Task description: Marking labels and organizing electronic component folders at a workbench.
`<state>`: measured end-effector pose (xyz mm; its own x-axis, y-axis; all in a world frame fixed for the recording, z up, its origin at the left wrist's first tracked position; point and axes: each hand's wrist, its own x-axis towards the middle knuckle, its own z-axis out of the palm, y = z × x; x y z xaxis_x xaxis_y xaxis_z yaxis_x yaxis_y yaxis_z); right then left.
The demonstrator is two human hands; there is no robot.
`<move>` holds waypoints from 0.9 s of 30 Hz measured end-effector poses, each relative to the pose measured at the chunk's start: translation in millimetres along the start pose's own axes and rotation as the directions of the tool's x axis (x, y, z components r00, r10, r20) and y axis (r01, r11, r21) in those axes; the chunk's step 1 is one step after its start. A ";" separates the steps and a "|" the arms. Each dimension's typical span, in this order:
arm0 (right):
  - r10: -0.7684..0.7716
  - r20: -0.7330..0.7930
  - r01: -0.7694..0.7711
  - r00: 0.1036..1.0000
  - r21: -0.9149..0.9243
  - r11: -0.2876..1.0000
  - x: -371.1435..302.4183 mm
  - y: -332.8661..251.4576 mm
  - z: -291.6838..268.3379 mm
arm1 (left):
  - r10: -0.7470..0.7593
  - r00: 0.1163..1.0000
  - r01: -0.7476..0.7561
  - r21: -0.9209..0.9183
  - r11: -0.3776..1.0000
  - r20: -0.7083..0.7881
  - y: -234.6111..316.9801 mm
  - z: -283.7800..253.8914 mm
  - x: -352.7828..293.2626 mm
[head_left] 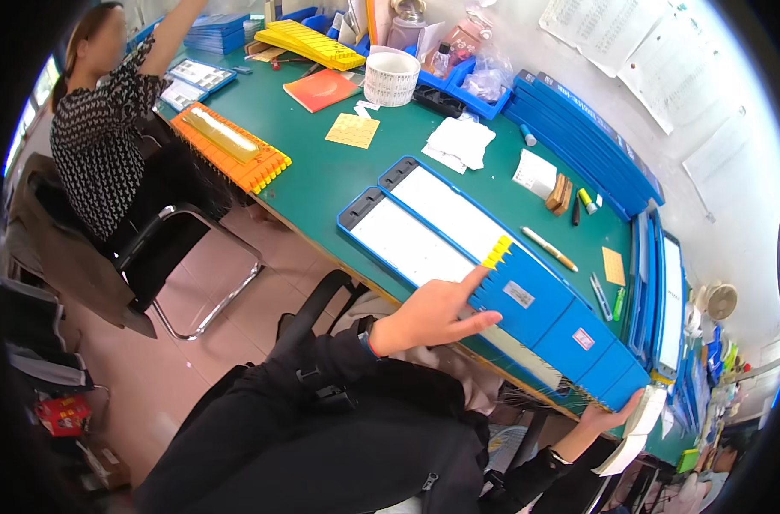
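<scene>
L hand [433, 315]'s spread at yellow tabs [498, 253], R hand [602, 418] grips blue panel [551, 321] — prob midway, tabs on, rest unclear tbh.

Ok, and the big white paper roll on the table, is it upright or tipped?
Upright: the white paper roll stands on the green table, its round opening facing up.

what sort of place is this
Probably a small workshop or assembly room: the long green worktable, the long blue panels lined up by the wall and the white printed roll suggest it.
</scene>
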<state>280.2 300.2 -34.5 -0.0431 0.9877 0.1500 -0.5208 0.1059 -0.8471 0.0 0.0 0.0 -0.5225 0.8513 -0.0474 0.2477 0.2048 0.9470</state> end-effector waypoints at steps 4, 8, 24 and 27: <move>0.021 -0.053 -0.015 0.998 0.119 0.993 -10.4 1.2 4.3 | 0.225 0.974 -0.226 0.034 0.974 0.020 -7.4 -9.5 0.1; 0.057 -0.163 -0.030 0.985 0.161 0.986 -7.2 -12.3 21.1 | 0.438 0.895 -0.426 0.127 0.896 -0.087 9.6 -55.7 14.7; -0.481 -0.097 0.430 0.871 -0.323 0.843 41.7 22.3 -60.9 | 0.137 0.967 0.022 0.608 0.793 -0.213 -56.3 -185.7 71.2; -0.234 -0.220 0.254 0.947 0.066 0.965 63.3 24.5 -106.9 | 0.118 0.984 -0.001 0.647 0.763 -0.137 -46.9 -187.8 85.9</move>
<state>355.8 377.6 -100.3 0.2685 0.9358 0.2285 -0.5700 0.3456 -0.7454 -209.7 -27.2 11.2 -0.5968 0.7950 0.1083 0.7171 0.4680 0.5165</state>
